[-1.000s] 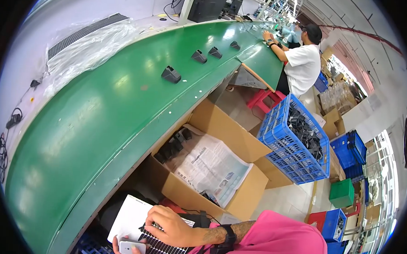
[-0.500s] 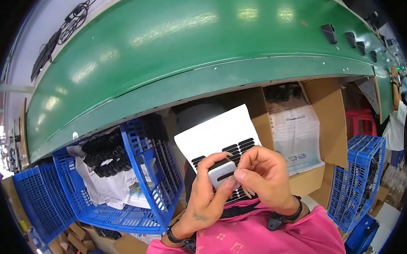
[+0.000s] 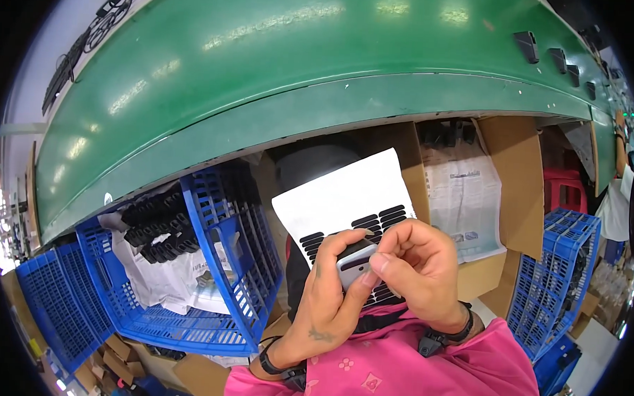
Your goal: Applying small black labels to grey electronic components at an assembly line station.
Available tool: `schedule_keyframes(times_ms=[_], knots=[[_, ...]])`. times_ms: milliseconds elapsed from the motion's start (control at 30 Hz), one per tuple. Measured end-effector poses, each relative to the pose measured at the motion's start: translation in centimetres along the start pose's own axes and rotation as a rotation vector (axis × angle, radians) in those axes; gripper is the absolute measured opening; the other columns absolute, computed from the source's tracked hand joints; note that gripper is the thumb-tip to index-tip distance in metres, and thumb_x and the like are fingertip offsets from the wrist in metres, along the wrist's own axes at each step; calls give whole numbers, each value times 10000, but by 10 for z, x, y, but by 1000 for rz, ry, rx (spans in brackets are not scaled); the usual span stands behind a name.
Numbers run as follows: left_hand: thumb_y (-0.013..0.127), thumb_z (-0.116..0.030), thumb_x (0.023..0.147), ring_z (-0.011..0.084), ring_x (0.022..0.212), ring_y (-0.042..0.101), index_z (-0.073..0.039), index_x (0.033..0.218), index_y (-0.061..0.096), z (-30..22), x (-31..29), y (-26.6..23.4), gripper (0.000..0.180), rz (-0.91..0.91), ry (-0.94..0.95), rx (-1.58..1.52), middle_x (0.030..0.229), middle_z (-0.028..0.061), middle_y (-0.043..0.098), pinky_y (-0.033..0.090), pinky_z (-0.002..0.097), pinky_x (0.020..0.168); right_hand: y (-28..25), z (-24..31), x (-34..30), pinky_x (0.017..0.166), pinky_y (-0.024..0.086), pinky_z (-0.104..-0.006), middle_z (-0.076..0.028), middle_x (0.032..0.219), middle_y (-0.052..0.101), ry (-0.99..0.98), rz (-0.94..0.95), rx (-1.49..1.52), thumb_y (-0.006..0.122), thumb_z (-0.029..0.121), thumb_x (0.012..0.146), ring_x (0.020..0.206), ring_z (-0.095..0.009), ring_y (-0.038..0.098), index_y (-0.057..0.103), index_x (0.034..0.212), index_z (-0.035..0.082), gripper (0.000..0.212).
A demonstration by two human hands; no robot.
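Over my lap, my left hand (image 3: 326, 290) grips a small light-grey plastic casing (image 3: 354, 268) with a dark slot in its face. My right hand (image 3: 424, 273) is closed in a pinch, its thumb and fingertips at the casing's right edge. Whether anything lies between those fingertips is hidden. Under both hands rests a white sheet (image 3: 345, 192) carrying rows of black rounded strips (image 3: 378, 220). My hands cover part of those rows.
A green workbench (image 3: 266, 63) spans the far side, with several black parts (image 3: 526, 47) at its right. At left, a blue crate (image 3: 210, 264) holds black pieces (image 3: 155, 224). An open cardboard box (image 3: 510, 163) and stacked blue crates (image 3: 555, 276) stand at right.
The casing has tilted and turned slightly in my left hand, and my right fingertips now cover more of its right edge. The view has shifted a little.
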State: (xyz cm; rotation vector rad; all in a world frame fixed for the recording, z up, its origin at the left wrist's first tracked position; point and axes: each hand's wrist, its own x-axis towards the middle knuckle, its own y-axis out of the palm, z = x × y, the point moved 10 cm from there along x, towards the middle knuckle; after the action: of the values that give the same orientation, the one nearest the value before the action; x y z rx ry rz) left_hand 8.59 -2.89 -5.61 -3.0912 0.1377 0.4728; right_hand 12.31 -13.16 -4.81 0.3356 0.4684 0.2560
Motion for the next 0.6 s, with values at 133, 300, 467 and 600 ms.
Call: schedule_keyframes(times_ms=[133, 300, 467, 600], knots=[[573, -114, 902, 268, 930, 571, 5, 1257, 389, -1, 0, 0, 418, 0, 0, 13, 1093, 180, 503, 458, 347, 809, -1, -1, 1, 432, 325, -159, -71, 711, 635, 12, -9, 1, 598, 29, 859, 506, -11, 457, 534, 885, -27, 89], [571, -124, 905, 278, 934, 569, 10, 1253, 391, 1, 1, 1, 414, 1, -6, 24, 1094, 185, 503, 454, 351, 819, -3, -2, 0, 436, 333, -153, -73, 712, 639, 7, -27, 2, 599, 27, 859, 525, -19, 491, 535, 879, -31, 89], [557, -74, 902, 138, 885, 557, -11, 1294, 348, -5, 1, 0, 449, 4, 109, 174, 1059, 120, 540, 471, 258, 749, -4, -4, -1, 530, 435, -171, -59, 750, 630, -32, -31, -14, 601, -9, 853, 622, -41, 566, 547, 887, -42, 72], [552, -66, 898, 148, 893, 561, -8, 1292, 349, -3, 0, 2, 446, 4, 83, 157, 1063, 126, 541, 472, 269, 763, -6, -4, -3, 571, 469, -179, -46, 766, 625, -77, -42, -17, 596, -34, 852, 653, -40, 581, 555, 894, -52, 62]])
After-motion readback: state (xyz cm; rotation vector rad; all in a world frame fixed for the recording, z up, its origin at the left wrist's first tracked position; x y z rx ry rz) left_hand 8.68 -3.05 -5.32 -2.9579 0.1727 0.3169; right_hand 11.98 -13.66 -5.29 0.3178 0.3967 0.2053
